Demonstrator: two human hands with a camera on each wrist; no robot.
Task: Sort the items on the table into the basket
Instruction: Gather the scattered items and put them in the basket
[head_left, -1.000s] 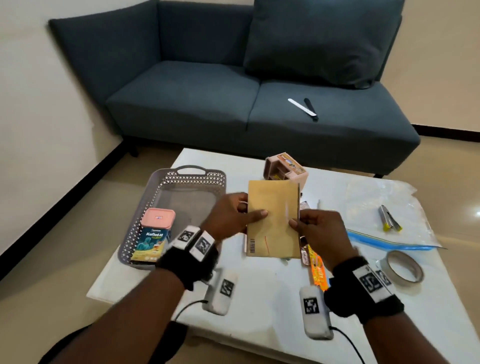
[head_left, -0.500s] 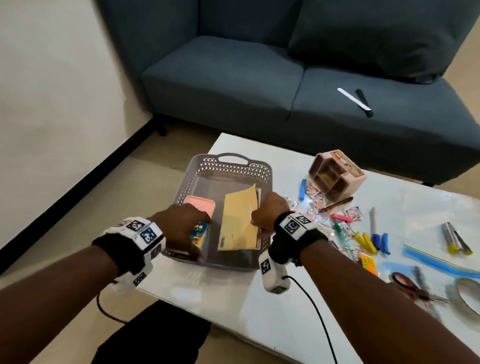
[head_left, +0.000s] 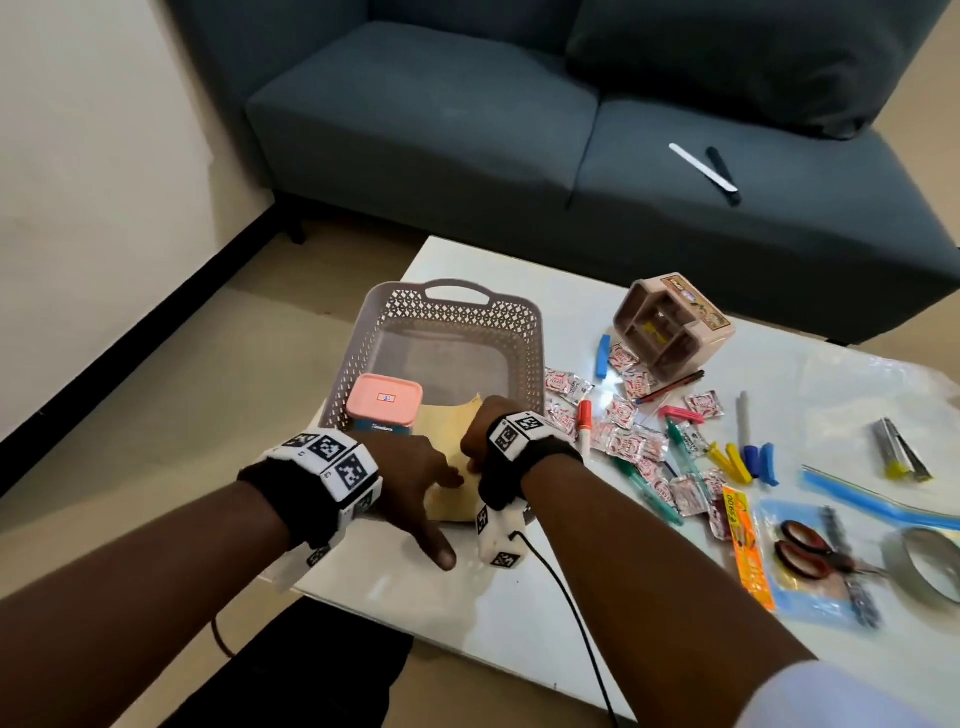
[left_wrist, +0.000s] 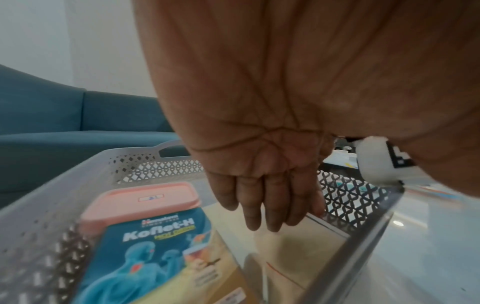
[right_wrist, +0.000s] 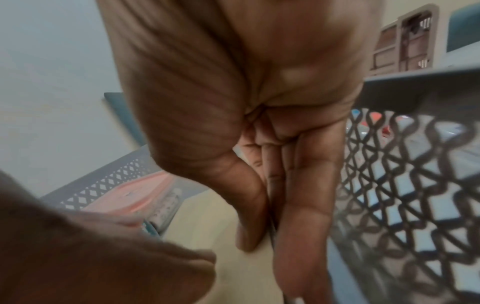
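A grey lattice basket (head_left: 524, 343) stands at the table's left end. Inside it at the front left is a blue Koflet-H box with a pink lid (head_left: 383, 399) (left_wrist: 145, 236). A tan envelope (head_left: 451, 428) (left_wrist: 288, 246) (right_wrist: 205, 230) lies in the basket beside that box. My right hand (head_left: 475, 441) (right_wrist: 270, 232) reaches into the basket and pinches the envelope's right edge between thumb and fingers. My left hand (head_left: 431, 483) (left_wrist: 265, 220) is over the envelope's near end with straight fingers, holding nothing.
On the white table (head_left: 467, 597), right of the basket, lie several sachets (head_left: 623, 436), pens and clips (head_left: 737, 457), a pink organiser (head_left: 670, 327), scissors (head_left: 810, 556), a tape roll (head_left: 930, 566) and a zip bag. A blue sofa (head_left: 441, 119) stands behind.
The envelope went from mid-table, held by both hands, leftward into the basket and now lies lower beside the box. My left hand shifted from the box to over the envelope.
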